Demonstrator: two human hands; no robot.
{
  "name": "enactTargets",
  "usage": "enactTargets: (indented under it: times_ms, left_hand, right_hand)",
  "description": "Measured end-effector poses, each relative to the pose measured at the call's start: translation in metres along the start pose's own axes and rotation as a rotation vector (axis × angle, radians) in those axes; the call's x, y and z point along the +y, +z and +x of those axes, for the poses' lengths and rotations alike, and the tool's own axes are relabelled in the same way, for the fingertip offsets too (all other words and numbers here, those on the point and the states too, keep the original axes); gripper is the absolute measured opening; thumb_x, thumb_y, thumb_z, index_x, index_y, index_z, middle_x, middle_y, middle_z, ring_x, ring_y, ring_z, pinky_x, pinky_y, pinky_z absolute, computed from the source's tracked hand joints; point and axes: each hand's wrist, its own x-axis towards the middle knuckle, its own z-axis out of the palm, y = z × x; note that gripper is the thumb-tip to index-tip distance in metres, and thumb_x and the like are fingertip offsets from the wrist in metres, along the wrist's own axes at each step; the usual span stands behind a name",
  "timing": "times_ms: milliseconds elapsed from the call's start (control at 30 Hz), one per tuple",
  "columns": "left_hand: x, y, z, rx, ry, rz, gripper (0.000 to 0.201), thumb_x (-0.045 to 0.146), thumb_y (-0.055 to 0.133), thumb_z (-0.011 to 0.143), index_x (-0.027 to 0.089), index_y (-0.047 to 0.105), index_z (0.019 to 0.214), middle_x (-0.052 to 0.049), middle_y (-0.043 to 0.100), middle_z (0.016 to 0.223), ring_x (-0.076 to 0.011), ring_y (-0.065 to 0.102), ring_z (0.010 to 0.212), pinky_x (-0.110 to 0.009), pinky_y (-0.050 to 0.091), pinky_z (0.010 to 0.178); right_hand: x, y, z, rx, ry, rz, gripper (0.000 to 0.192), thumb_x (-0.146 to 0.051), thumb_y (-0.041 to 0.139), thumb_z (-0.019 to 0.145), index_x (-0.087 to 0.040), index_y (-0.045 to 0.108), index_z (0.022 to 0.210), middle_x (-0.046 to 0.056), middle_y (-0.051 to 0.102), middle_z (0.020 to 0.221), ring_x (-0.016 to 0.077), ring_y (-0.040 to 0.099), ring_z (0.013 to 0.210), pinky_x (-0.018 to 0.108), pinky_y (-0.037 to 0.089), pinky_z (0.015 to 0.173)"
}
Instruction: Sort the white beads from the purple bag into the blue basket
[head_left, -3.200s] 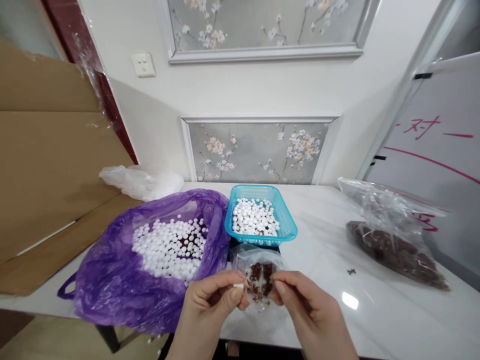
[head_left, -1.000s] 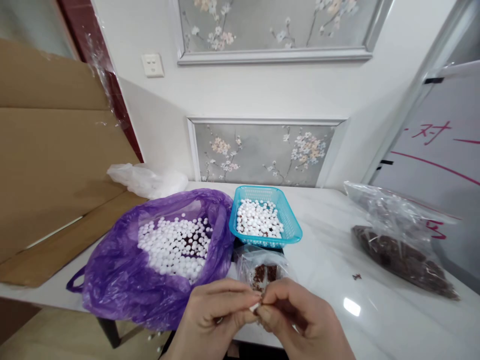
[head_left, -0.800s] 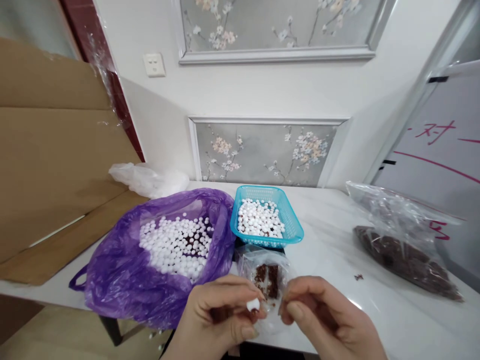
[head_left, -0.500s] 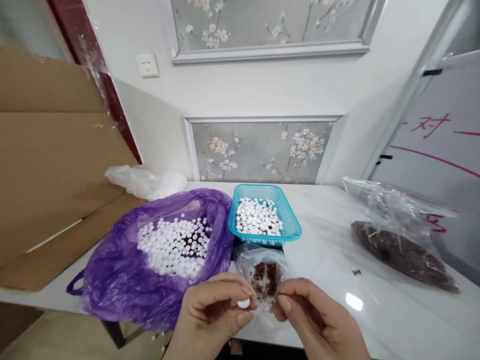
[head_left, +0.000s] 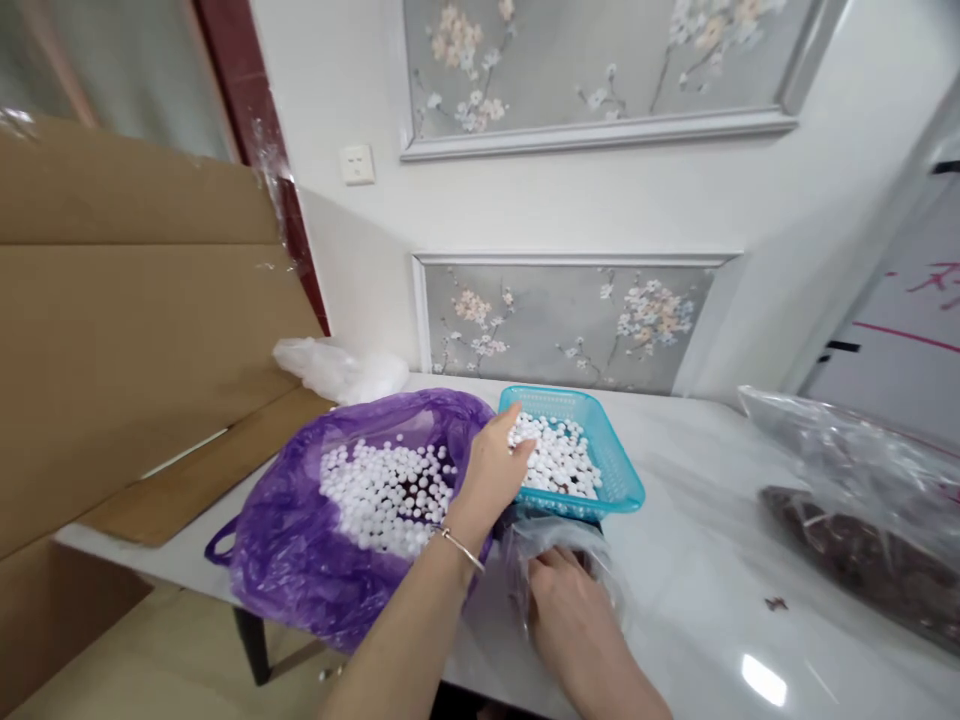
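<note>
My left hand [head_left: 496, 463], with a thin bracelet at its wrist, reaches over the left rim of the blue plastic basket [head_left: 622, 478]. Its thumb and index finger are apart beside the white balls [head_left: 559, 455] lying in the basket. In front of the basket, my right hand [head_left: 566, 600] dips into a small clear plastic bag [head_left: 607, 565]; its fingertips are hidden there, along with most of the brown bits inside. A purple plastic bag [head_left: 300, 570] full of white balls [head_left: 375, 490] lies open to the left, under my left forearm.
A clear bag of dark brown material [head_left: 847, 540] lies on the right of the white table [head_left: 690, 600]. A small brown scrap [head_left: 776, 603] is nearby. At left stands a cardboard box [head_left: 142, 330], with a white plastic bag [head_left: 341, 370] by the wall.
My left hand, which pinched a white ball in front of me, has moved forward to the basket. My right hand has gone down into the clear bag. The view has turned left.
</note>
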Motion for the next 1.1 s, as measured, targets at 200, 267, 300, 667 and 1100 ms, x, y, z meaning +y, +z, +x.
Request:
enactTargets:
  times_ms: [200,267,300,667,1100]
  left_hand:
    - [-0.013,-0.06,-0.018,-0.191,-0.017,0.234,0.034,0.013,0.054,0.083,0.018,0.075,0.11,-0.008,0.075,0.115,-0.024,0.068,0.106,-0.033,0.047,0.099]
    - [-0.027,-0.09,-0.025,-0.231,-0.057,0.327,0.032,0.013,0.051,0.083,0.017,0.077,0.102,-0.009,0.077,0.106,-0.026,0.07,0.1,-0.036,0.049,0.094]
    - [-0.035,-0.102,-0.028,-0.261,-0.075,0.368,0.031,0.013,0.051,0.083,0.018,0.078,0.098,-0.008,0.078,0.103,-0.0263,0.07,0.097,-0.036,0.05,0.092]
    - [-0.094,-0.097,-0.053,-0.417,-0.108,0.67,0.036,0.003,0.049,0.078,0.015,0.075,0.101,-0.016,0.073,0.101,-0.0291,0.066,0.099,-0.038,0.046,0.089]
    - [-0.079,-0.106,-0.051,-0.297,-0.091,0.603,0.019,0.01,0.052,0.077,0.019,0.069,0.081,-0.007,0.071,0.079,-0.0247,0.065,0.08,-0.034,0.046,0.077]
  right_hand:
    - [-0.008,0.006,-0.004,-0.024,0.03,-0.06,0.043,0.006,0.043,0.076,-0.014,0.075,0.097,0.017,0.073,0.101,0.0313,0.068,0.101,0.038,0.053,0.081]
    - [-0.008,0.005,-0.004,-0.018,0.05,-0.068,0.042,0.005,0.044,0.077,-0.013,0.074,0.1,0.018,0.073,0.099,0.0316,0.068,0.101,0.038,0.053,0.079]
    - [-0.008,0.004,-0.004,-0.013,0.058,-0.069,0.042,0.006,0.044,0.077,-0.013,0.074,0.1,0.018,0.073,0.098,0.0317,0.068,0.101,0.038,0.053,0.079]
    - [0.011,0.005,-0.012,0.038,0.079,-0.045,0.038,0.007,0.044,0.076,-0.016,0.075,0.073,0.013,0.074,0.082,0.0246,0.072,0.08,0.028,0.05,0.068]
    - [0.025,-0.019,-0.025,0.205,0.05,0.16,0.032,-0.011,0.046,0.09,-0.025,0.075,0.083,0.002,0.077,0.085,0.0178,0.072,0.072,0.025,0.054,0.065]
